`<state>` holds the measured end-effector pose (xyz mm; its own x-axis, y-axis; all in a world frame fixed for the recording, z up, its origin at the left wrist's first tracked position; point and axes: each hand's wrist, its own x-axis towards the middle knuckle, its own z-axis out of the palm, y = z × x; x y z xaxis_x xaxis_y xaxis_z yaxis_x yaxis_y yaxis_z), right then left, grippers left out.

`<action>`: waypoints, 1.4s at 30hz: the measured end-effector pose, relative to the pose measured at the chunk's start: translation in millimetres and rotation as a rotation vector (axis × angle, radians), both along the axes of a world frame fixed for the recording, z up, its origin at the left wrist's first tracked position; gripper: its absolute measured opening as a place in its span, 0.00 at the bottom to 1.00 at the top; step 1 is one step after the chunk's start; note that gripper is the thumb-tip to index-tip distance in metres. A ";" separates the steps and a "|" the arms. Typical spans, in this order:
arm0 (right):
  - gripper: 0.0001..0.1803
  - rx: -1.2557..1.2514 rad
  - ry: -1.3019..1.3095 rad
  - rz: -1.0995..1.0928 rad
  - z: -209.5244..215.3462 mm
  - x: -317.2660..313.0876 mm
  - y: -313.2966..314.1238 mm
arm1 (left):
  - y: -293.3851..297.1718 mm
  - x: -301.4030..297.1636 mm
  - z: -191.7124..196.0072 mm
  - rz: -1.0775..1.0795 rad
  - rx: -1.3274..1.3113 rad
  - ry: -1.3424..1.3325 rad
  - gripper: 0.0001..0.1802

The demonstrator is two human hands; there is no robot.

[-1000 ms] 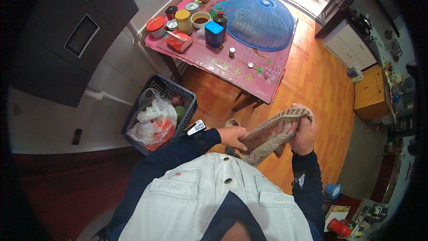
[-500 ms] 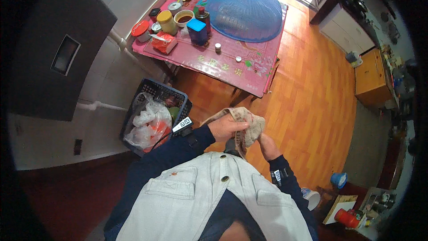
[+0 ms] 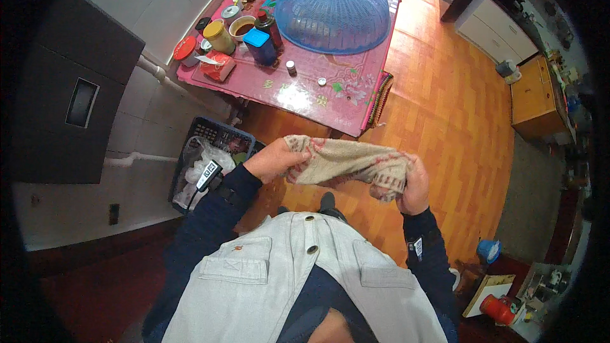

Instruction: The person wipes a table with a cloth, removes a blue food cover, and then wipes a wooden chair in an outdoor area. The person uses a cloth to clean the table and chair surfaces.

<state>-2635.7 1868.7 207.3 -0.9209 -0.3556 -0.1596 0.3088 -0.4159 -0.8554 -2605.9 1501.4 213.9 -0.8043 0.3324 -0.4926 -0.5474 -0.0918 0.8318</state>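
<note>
towel pulled out between two hands

both hands have drawn apart since a moment ago, when the towel (image 3: 346, 164) was bunched between them; now it hangs stretched across the person's chest, above the wooden floor (image 3: 457, 121). left hand (image 3: 274, 160) has its fingers closed around one end, right hand (image 3: 412, 184) grips the crumpled other end. just beyond stands the pink desk (image 3: 318, 98) with a blue mesh cover (image 3: 333, 9) and jars. a dark basket (image 3: 213, 136) sits below the left arm.
</note>
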 end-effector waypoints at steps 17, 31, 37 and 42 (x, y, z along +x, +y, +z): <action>0.32 1.203 0.957 0.220 -87.3 -113.1 -54.4 | -18.5 -122.2 -111.8 -0.521 -1.233 0.575 0.23; 0.37 1.702 0.885 0.176 -206.5 -219.9 -134.9 | -48.1 -160.5 -168.8 -0.140 -1.105 0.741 0.31; 0.35 1.718 0.926 0.146 -216.5 -273.9 -128.3 | -42.2 -196.9 -158.6 -0.088 -1.103 0.699 0.34; 0.34 1.689 0.922 0.163 -218.5 -313.5 -124.9 | -25.6 -233.9 -165.1 -0.151 -1.160 0.764 0.33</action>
